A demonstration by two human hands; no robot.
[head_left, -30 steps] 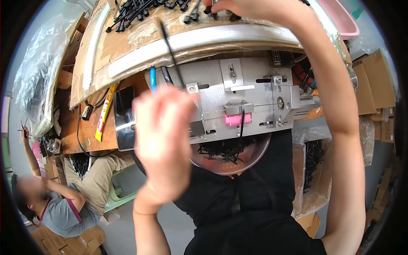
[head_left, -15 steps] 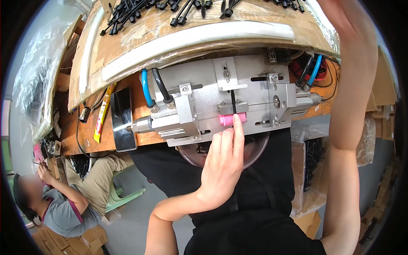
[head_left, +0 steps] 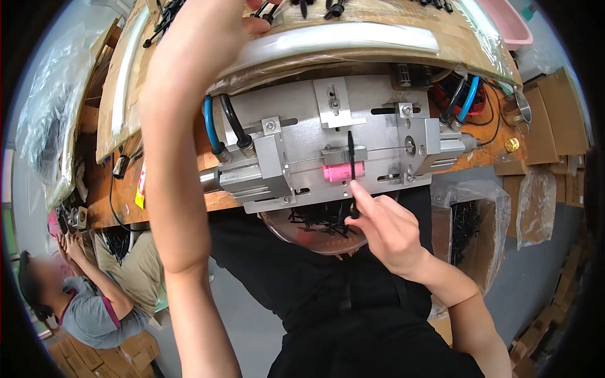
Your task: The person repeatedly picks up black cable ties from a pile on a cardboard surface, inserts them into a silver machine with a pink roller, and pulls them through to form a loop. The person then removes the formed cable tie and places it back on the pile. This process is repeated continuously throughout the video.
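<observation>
My right hand (head_left: 397, 233) pinches a thin black plastic rod (head_left: 351, 151), which stands out past the fingertips over a metal fixture (head_left: 302, 126). The rod crosses in front of a pink piece (head_left: 337, 172) on a small metal block at the fixture's middle. My left hand (head_left: 220, 25) reaches far forward to black rods with thick ends (head_left: 268, 14) on a cardboard-covered surface. A thumb shows beside those rods; the top edge of the picture cuts off most of the other fingers.
A clear bowl (head_left: 277, 232) with black pieces sits below the fixture's front edge. Blue and black hoses (head_left: 234, 121) rise from the fixture. A plastic-lined box (head_left: 498, 220) of black parts stands at right. Another person (head_left: 94, 309) sits at the left.
My left hand has gone from the pink piece up to the black rods. My right hand has come down from the top right to the fixture, where it now holds a black rod.
</observation>
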